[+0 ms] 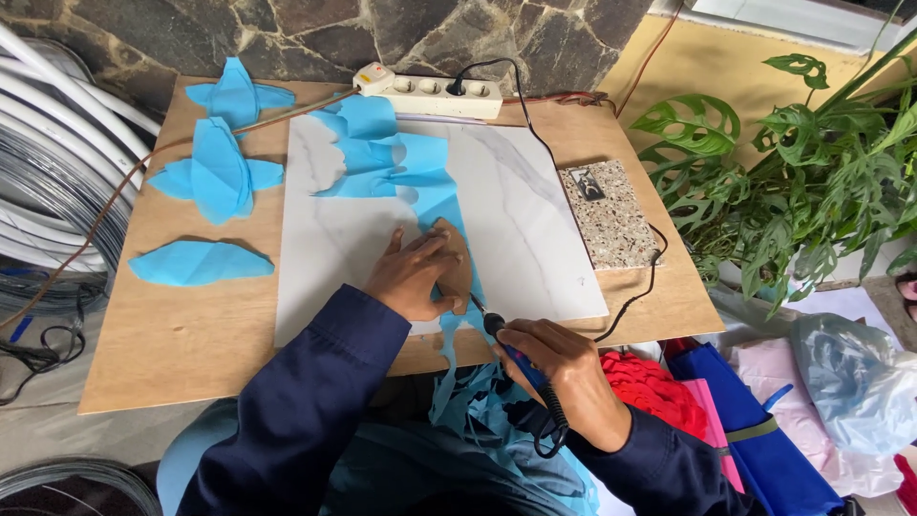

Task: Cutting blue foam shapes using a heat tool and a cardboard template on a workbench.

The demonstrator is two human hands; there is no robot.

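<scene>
Pressing flat, fingers spread, left hand (pixel 413 275) pins brown template (pixel 455 265) onto blue fabric strip (pixel 420 177) on marble tile (pixel 535 229), ctr of wood board (pixel 172 334). Right hand (pixel 564 375) closed round blue-handled hot tool (pixel 506 346), tip at template edge.

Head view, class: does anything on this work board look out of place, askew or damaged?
Nothing looks damaged. The blue fabric strip has a scalloped cut edge and trails off the marble tile into the lap. The left hand presses a brown template on it; the right hand holds the corded hot tool.
</scene>
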